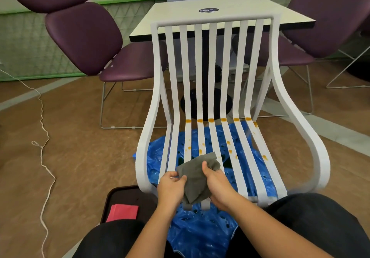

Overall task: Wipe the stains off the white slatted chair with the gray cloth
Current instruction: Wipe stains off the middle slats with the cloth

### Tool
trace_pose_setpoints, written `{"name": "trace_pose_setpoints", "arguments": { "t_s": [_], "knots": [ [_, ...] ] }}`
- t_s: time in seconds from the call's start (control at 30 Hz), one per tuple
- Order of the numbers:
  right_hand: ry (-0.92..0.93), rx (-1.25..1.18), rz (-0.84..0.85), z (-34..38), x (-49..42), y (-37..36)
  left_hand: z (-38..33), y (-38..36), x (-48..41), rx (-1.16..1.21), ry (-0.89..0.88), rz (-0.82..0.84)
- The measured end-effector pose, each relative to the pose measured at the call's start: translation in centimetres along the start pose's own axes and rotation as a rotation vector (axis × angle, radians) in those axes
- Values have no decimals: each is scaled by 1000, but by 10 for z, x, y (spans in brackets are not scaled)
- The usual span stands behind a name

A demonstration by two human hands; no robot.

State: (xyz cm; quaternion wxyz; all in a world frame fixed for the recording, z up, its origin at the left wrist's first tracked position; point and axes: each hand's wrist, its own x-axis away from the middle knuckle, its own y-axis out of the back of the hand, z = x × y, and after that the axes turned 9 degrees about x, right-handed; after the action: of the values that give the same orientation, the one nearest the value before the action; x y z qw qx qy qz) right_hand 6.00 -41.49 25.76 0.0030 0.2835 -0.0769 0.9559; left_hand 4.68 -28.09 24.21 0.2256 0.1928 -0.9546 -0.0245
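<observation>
The white slatted chair (212, 73) stands right in front of me. Orange stains (211, 120) run in a row across the slats where seat meets back, and smaller orange spots (229, 147) dot the seat slats. A crumpled gray cloth (195, 177) is held over the seat's front edge. My left hand (171, 187) pinches its left edge, and my right hand (217, 183) grips its right side with the thumb on top.
A blue plastic sheet (202, 229) lies on the floor under the chair. A dark tray (128, 197) with a pink cloth (122, 212) sits at lower left. Behind are a cream table (180, 21), purple chairs (84, 37) and a white cord (43, 151) on the floor.
</observation>
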Motion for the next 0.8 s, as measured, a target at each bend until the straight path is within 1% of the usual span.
{"name": "trace_pose_setpoints", "arguments": {
  "t_s": [0.07,0.13,0.2,0.27,0.4,0.47,0.53,0.6,0.63,0.7,0.77,0.8],
  "knots": [
    [48,116,-25,-1,-4,-5,-5,0,-3,-145,-62,-7],
    [146,223,-77,-1,-6,-11,-14,3,-1,-256,-184,-28],
    [282,314,-109,-1,-10,-17,-32,6,7,-244,-312,-45],
    [348,394,-95,-3,-14,-27,-49,9,13,-212,-468,-65],
    [322,607,-36,-34,-42,-51,-69,22,5,-215,-809,-139],
    [255,731,6,-53,-55,-58,-74,29,-8,-319,-950,-240],
    [161,733,-4,-61,-59,-66,-80,34,-21,-429,-1027,-363],
    [127,684,-34,-62,-57,-70,-88,37,-30,-478,-1042,-444],
    [119,666,-54,-63,-58,-71,-92,37,-34,-486,-1013,-466],
    [138,628,-93,-59,-61,-71,-102,37,-43,-527,-836,-467],
    [172,636,-163,-58,-68,-67,-110,35,-54,-648,-637,-413],
    [173,652,-204,-58,-73,-67,-115,33,-57,-703,-573,-376]
  ]
}}
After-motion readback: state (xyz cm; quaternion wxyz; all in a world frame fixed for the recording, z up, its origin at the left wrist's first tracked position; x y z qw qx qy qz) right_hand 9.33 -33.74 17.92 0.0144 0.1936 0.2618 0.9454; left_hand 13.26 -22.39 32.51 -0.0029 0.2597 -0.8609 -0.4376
